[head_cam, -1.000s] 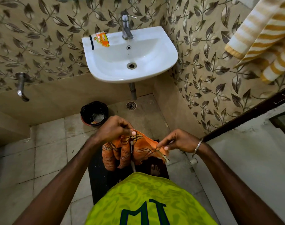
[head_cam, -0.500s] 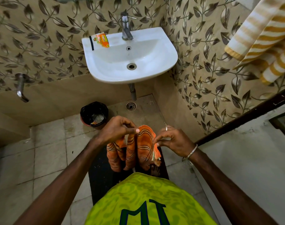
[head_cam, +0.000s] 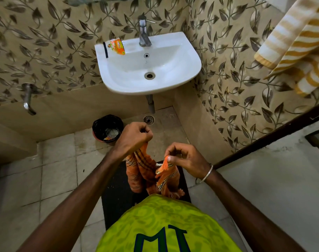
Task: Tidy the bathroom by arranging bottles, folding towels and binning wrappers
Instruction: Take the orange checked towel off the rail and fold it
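An orange towel [head_cam: 142, 171] with dark stripes hangs bunched in front of my body, above a black floor mat [head_cam: 117, 193]. My left hand [head_cam: 133, 138] is closed on its upper edge, held higher. My right hand [head_cam: 186, 157] pinches a fringed corner of the same towel between thumb and fingers. An orange wrapper [head_cam: 117, 46] lies on the back left rim of the white sink [head_cam: 191, 70]. A black bin [head_cam: 107, 128] with scraps inside stands on the floor under the sink's left side.
A yellow-and-white striped towel [head_cam: 296, 42] hangs at the upper right. The sink tap [head_cam: 143, 31] stands at the back of the basin; a wall tap [head_cam: 28, 99] sticks out at the left. A floor drain [head_cam: 148, 119] and a dark door frame [head_cam: 264, 139] lie beyond.
My left hand has lifted the towel's edge higher. My right hand let the fold drop and now pinches a fringed corner lower down; the towel hangs longer and narrower.
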